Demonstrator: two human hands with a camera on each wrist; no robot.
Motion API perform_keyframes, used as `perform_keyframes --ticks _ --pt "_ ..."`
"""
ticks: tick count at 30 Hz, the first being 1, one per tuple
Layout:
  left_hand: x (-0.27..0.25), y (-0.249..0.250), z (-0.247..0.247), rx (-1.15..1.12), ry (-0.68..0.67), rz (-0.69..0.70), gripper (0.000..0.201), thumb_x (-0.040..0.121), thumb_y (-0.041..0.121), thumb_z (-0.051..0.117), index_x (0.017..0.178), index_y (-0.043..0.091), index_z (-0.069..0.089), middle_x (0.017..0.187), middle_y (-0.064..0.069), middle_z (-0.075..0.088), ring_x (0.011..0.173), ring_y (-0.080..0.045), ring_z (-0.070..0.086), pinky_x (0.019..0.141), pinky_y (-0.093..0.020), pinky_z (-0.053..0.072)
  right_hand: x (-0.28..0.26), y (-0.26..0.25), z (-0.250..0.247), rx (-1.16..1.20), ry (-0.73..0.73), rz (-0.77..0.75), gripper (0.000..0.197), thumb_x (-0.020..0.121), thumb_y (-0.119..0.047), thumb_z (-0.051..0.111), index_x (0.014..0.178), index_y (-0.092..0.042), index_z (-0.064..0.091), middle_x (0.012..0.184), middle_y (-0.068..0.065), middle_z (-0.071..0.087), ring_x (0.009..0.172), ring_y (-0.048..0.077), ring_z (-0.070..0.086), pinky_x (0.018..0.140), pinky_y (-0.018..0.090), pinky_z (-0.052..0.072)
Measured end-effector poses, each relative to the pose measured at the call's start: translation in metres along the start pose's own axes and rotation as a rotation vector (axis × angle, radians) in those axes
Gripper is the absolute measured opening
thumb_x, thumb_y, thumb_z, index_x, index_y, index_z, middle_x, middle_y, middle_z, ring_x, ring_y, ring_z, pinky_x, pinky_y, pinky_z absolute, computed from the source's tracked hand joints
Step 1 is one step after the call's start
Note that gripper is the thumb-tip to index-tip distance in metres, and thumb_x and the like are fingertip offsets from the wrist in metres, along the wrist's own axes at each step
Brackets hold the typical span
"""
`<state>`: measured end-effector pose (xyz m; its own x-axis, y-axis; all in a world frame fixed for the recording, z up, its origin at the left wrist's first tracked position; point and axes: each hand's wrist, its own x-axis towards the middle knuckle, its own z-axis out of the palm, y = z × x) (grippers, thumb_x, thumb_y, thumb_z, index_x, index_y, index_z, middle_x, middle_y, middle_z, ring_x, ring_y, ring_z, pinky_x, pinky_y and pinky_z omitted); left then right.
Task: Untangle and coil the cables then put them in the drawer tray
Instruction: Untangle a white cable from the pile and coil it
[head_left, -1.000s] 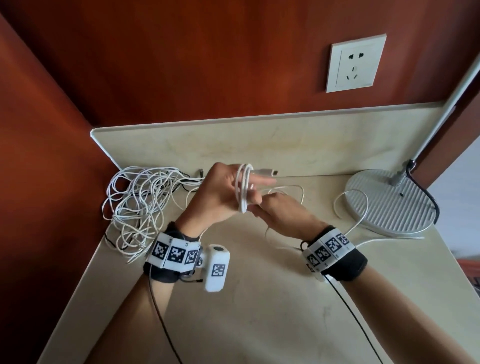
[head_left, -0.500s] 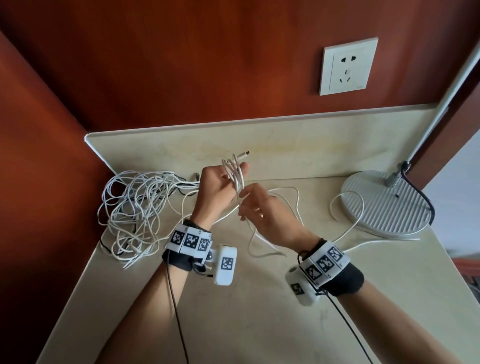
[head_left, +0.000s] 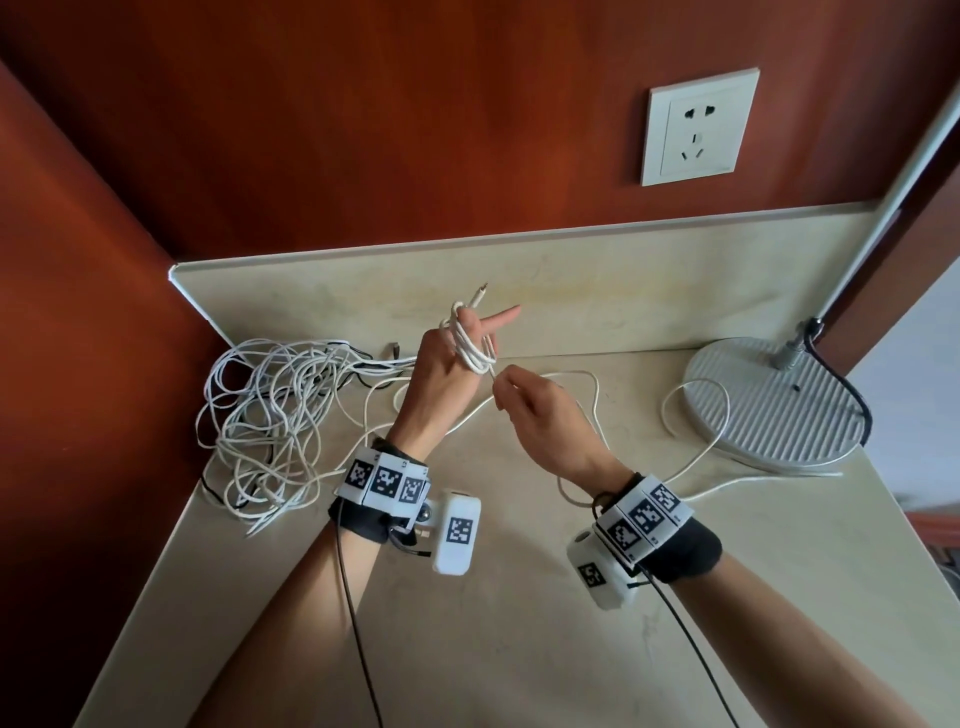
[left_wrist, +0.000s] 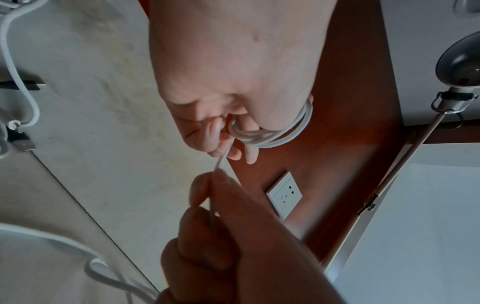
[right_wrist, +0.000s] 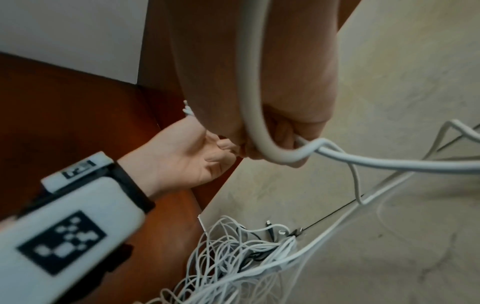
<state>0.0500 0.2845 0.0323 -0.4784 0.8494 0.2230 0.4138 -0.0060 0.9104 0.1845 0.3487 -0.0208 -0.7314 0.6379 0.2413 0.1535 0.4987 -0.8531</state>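
A white cable (head_left: 474, 349) is wound in a few loops round the fingers of my raised left hand (head_left: 445, 366). Its connector tip (head_left: 481, 294) sticks up above them. The left wrist view shows the same coil (left_wrist: 272, 137) under the curled fingers. Just below and to the right, my right hand (head_left: 514, 401) pinches the free run of this cable between thumb and fingertips. That run (right_wrist: 255, 123) trails down to the counter. A tangle of white cables (head_left: 275, 415) lies in the left corner.
A white lamp base (head_left: 774, 400) with a black cord stands at the right, and a loop of white cable (head_left: 693, 415) rests against it. A wall socket (head_left: 698, 127) is above the backsplash. The counter (head_left: 519, 649) has red-brown walls on the left and behind.
My left hand has turned so the connector tip points up. My right hand has come from under the left hand to just below and right of it, still on the cable.
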Motion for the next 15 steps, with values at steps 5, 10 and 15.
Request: perform_keyframes --ticks 5,10,15 --pt "-0.003 0.003 -0.002 0.125 -0.036 0.172 0.062 0.107 0.050 0.020 0.132 0.024 0.071 0.097 -0.005 0.067 0.073 -0.001 0.051 0.073 -0.011 0.038 0.007 0.020 0.000 -0.134 -0.013 0.081 0.029 0.108 -0.023 0.045 0.081 -0.013 0.051 0.062 0.009 0.052 0.058 0.026 0.044 0.055 0.030 0.033" --pt "-0.001 -0.007 -0.001 0.068 0.127 0.143 0.047 0.107 0.047 0.040 0.128 0.020 0.072 0.107 -0.015 0.071 0.094 -0.004 0.068 0.076 -0.009 0.040 0.009 0.017 -0.011 -0.166 -0.175 0.083 0.028 0.104 -0.016 0.045 0.079 -0.019 0.058 0.064 -0.004 0.053 0.056 0.013 0.046 0.058 0.026 0.035" --pt "0.013 -0.028 -0.006 0.106 0.309 0.079 0.030 0.094 0.036 0.074 0.114 0.015 0.079 0.109 0.000 0.078 0.086 0.007 0.071 0.071 -0.021 0.056 -0.009 0.008 -0.013 -0.216 -0.232 -0.041 0.027 0.107 -0.015 0.046 0.090 -0.019 0.067 0.060 -0.011 0.049 0.057 0.014 0.047 0.063 0.033 0.041"
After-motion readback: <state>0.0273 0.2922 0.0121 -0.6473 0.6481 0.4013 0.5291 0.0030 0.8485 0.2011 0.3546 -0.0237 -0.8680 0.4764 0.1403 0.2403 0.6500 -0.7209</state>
